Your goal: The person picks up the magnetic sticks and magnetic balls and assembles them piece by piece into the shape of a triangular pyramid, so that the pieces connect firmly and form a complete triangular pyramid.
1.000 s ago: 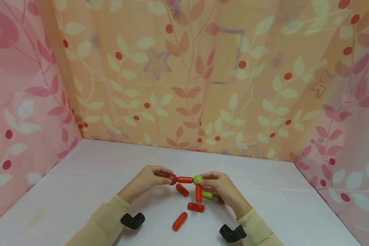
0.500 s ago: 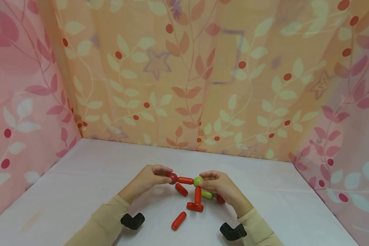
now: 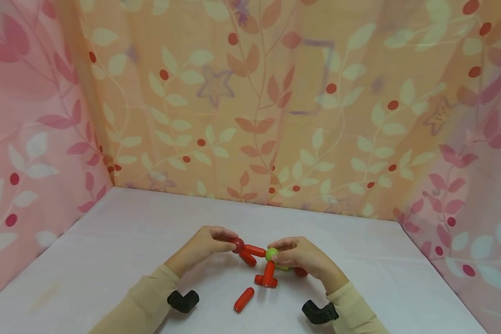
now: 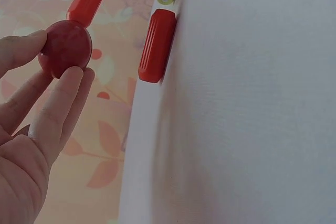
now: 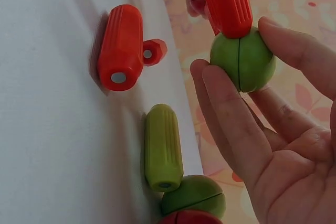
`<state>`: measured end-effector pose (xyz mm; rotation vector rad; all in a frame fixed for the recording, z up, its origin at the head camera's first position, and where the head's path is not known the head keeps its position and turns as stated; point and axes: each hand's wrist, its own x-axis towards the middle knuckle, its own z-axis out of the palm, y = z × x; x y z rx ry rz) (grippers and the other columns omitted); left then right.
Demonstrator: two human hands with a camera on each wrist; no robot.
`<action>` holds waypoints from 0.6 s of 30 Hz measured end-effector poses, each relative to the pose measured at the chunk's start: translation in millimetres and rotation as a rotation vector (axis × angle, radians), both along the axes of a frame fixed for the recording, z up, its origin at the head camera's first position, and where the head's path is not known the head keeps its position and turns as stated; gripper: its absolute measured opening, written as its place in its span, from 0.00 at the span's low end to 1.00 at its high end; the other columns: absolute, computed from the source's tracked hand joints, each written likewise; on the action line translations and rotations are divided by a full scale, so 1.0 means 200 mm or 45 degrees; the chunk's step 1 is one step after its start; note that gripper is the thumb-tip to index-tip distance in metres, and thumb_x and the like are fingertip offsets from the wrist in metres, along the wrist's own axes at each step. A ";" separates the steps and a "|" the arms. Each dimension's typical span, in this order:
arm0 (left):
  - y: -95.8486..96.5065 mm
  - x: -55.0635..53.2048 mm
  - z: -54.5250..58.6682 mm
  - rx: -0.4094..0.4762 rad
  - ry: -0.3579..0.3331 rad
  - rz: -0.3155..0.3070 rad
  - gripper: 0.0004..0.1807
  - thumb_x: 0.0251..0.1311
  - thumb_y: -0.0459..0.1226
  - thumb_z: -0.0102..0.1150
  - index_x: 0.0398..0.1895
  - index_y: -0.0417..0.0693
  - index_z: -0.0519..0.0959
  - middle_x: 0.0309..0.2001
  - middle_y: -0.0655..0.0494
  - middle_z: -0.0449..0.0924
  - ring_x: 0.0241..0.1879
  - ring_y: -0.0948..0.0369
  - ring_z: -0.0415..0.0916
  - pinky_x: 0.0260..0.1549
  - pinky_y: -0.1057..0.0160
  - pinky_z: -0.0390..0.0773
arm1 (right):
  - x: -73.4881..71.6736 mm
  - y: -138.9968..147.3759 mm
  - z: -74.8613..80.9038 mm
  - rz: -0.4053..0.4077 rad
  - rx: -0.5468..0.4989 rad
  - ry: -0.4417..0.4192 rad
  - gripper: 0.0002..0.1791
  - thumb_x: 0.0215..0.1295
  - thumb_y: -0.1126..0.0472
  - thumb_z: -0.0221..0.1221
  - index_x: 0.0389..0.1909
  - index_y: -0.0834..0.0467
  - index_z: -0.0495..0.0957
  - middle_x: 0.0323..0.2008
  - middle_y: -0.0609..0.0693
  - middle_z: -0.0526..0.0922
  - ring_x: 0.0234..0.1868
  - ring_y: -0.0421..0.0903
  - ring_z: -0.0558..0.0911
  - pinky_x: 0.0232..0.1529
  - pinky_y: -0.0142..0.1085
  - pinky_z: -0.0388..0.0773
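My left hand (image 3: 206, 243) pinches a dark red ball (image 4: 67, 48) between thumb and fingertips. From it a ridged red rod (image 3: 254, 250) runs to a green ball (image 5: 244, 60), which my right hand (image 3: 302, 257) holds by its fingertips. A second red rod (image 3: 269, 273) sticks out of the green ball toward the person and overlaps a red rod (image 3: 273, 282) lying on the table. Beneath the joined pieces lies another red rod (image 4: 157, 45). The joined pieces are held above the table.
One loose red rod (image 3: 244, 299) lies nearest the person. Beside the right hand are a green rod (image 5: 164, 148), a green ball (image 5: 194, 198) and a red ball (image 3: 301, 272). Patterned cloth (image 3: 259, 102) surrounds the white tabletop (image 3: 171, 204) at back and sides.
Both hands have come slightly down and right, the right hand lower, so the joined pieces now slope. The rod toward the person now crosses the lying red rod in the head view.
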<state>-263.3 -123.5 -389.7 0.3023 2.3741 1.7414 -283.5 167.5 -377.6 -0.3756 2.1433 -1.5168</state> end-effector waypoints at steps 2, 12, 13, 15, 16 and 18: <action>0.00 0.00 0.00 -0.001 -0.003 -0.003 0.19 0.58 0.40 0.68 0.52 0.45 0.83 0.47 0.54 0.86 0.48 0.60 0.77 0.52 0.57 0.76 | 0.00 0.00 0.00 0.013 -0.025 -0.030 0.26 0.63 0.59 0.65 0.59 0.67 0.77 0.46 0.52 0.88 0.44 0.42 0.86 0.50 0.36 0.83; 0.01 0.01 0.00 0.006 -0.014 -0.005 0.20 0.58 0.41 0.69 0.53 0.45 0.83 0.50 0.53 0.85 0.49 0.60 0.77 0.51 0.58 0.78 | 0.00 -0.01 -0.02 0.091 -0.093 -0.130 0.22 0.63 0.64 0.58 0.58 0.67 0.77 0.47 0.55 0.86 0.42 0.44 0.83 0.49 0.32 0.82; 0.01 0.02 0.00 0.006 -0.016 -0.008 0.20 0.58 0.41 0.69 0.53 0.45 0.83 0.50 0.53 0.85 0.49 0.60 0.77 0.51 0.58 0.78 | 0.00 -0.01 -0.02 0.095 -0.098 -0.137 0.22 0.63 0.64 0.58 0.58 0.67 0.77 0.47 0.55 0.86 0.43 0.45 0.83 0.49 0.32 0.82; 0.02 0.02 0.00 0.012 -0.022 -0.013 0.21 0.58 0.42 0.69 0.54 0.45 0.83 0.50 0.53 0.85 0.49 0.60 0.78 0.51 0.58 0.79 | 0.00 -0.01 -0.03 0.102 -0.104 -0.148 0.22 0.61 0.65 0.57 0.57 0.67 0.77 0.46 0.53 0.85 0.43 0.45 0.81 0.48 0.32 0.80; 0.02 0.02 0.00 0.013 -0.023 -0.019 0.21 0.58 0.42 0.69 0.54 0.45 0.83 0.50 0.53 0.85 0.49 0.59 0.77 0.51 0.58 0.79 | 0.00 -0.01 -0.04 0.104 -0.110 -0.155 0.22 0.61 0.65 0.57 0.57 0.67 0.77 0.45 0.52 0.85 0.43 0.45 0.81 0.48 0.32 0.80; 0.02 0.02 0.00 0.018 -0.025 -0.029 0.20 0.59 0.42 0.69 0.54 0.45 0.83 0.50 0.53 0.85 0.49 0.59 0.77 0.51 0.58 0.78 | 0.00 -0.01 -0.04 0.109 -0.120 -0.166 0.22 0.61 0.64 0.57 0.56 0.66 0.77 0.43 0.51 0.85 0.43 0.45 0.80 0.47 0.32 0.78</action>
